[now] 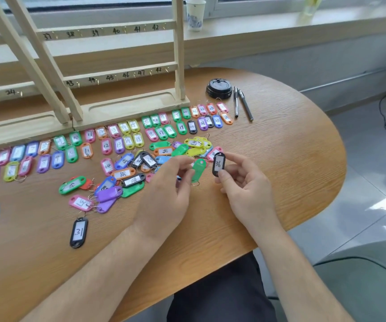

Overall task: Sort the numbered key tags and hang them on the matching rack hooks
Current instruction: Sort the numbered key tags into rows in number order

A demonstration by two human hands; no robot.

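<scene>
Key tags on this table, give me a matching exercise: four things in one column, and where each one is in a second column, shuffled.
Column one
1. black tag 36
2. green tag
3. black tag 31
4. paper cup

Column two
A. standing on the window sill
B. pinched by the left hand
C. lying flat on the table, held by no hand
D. pinched by the right hand

Pairs: 1-D, 2-B, 3-C, 4-A
</scene>
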